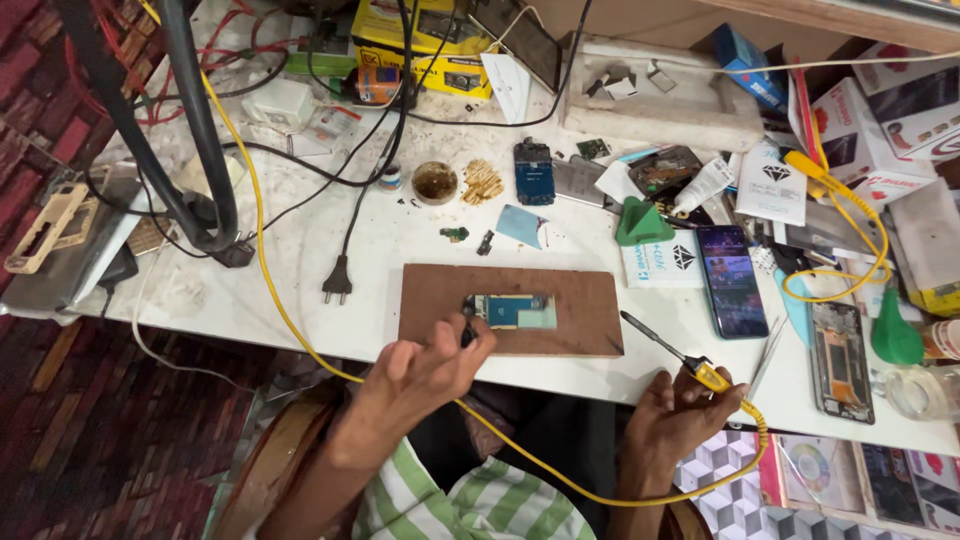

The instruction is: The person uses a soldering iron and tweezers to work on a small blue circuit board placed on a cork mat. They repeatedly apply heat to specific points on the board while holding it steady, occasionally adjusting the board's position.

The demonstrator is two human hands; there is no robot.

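hands: 2 | soldering iron [668,354]: 1, right hand [680,412] | circuit board [515,311]: 1

The left hand [432,362] hides its small dark tool's [467,332] grip (fingers blurred); the phone boxes [880,110] run off the edge.

place: probably phone repair workshop | signs: soldering iron [668,355], opened phones [839,360], circuit board [515,311]

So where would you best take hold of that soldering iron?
By the yellow handle, where the right hand already wraps it from below. The thin dark tip points up-left toward the brown board, and the yellow cable trails off the rear, so come from the near side.
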